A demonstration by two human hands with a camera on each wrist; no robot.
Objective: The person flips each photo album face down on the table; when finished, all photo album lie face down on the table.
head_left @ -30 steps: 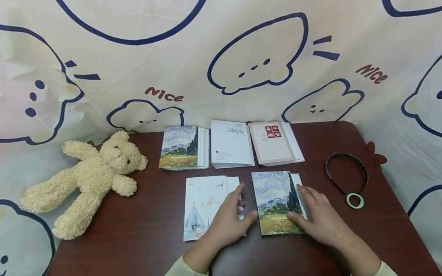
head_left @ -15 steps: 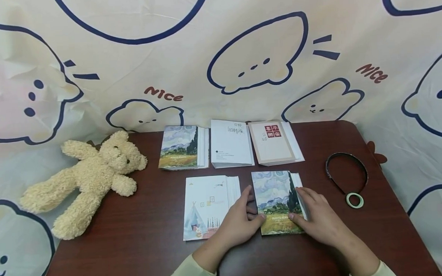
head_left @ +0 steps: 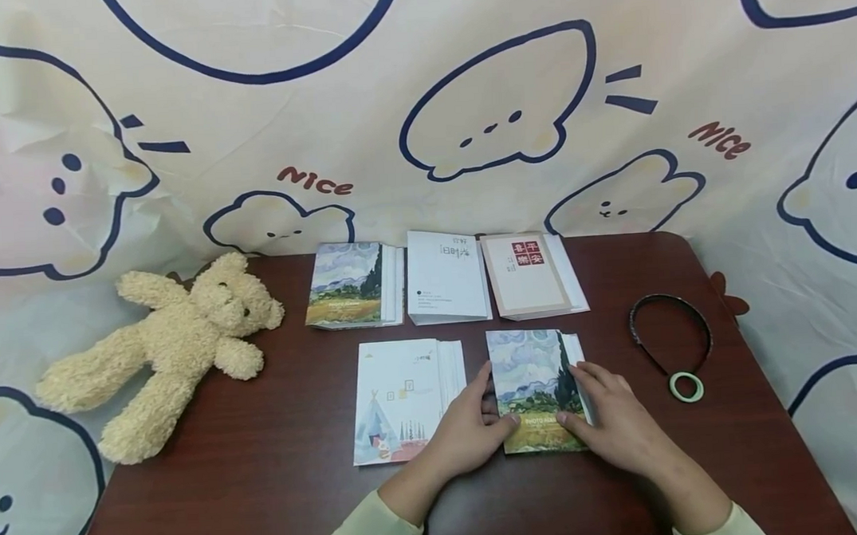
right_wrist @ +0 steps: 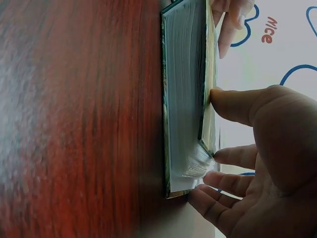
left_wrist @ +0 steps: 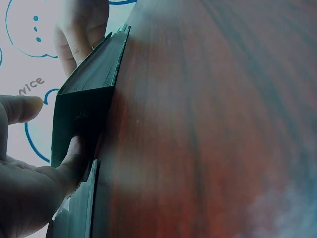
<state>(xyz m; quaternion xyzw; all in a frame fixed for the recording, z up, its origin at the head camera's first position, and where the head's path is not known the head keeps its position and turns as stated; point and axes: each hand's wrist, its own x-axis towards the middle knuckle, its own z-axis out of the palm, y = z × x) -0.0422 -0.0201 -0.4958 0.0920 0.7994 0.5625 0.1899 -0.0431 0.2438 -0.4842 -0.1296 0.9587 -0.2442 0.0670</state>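
A photo album (head_left: 530,387) with a painted landscape cover lies on the dark wooden table, between my hands. At its right side my right hand (head_left: 622,423) holds it, thumb on the front cover. In the right wrist view the fingertips (right_wrist: 213,191) touch the page edge and lower cover. My left hand (head_left: 468,433) is at the spine. A finger (left_wrist: 74,153) touches the dark spine in the left wrist view, while the thumb is lifted off the cover. Just left lies a white album (head_left: 394,401) with a tent drawing, partly behind my left hand.
Behind stand a landscape album (head_left: 345,283), a white album (head_left: 446,279) and a beige album (head_left: 529,275) in a row. A plush bear (head_left: 187,342) lies at the left. A black cord with a pale green ring (head_left: 687,387) lies right. A printed cloth (head_left: 307,129) hangs behind the table.
My left hand has moved right, from over the white tent album to the spine of the landscape photo album. My right hand and the albums stay almost still.
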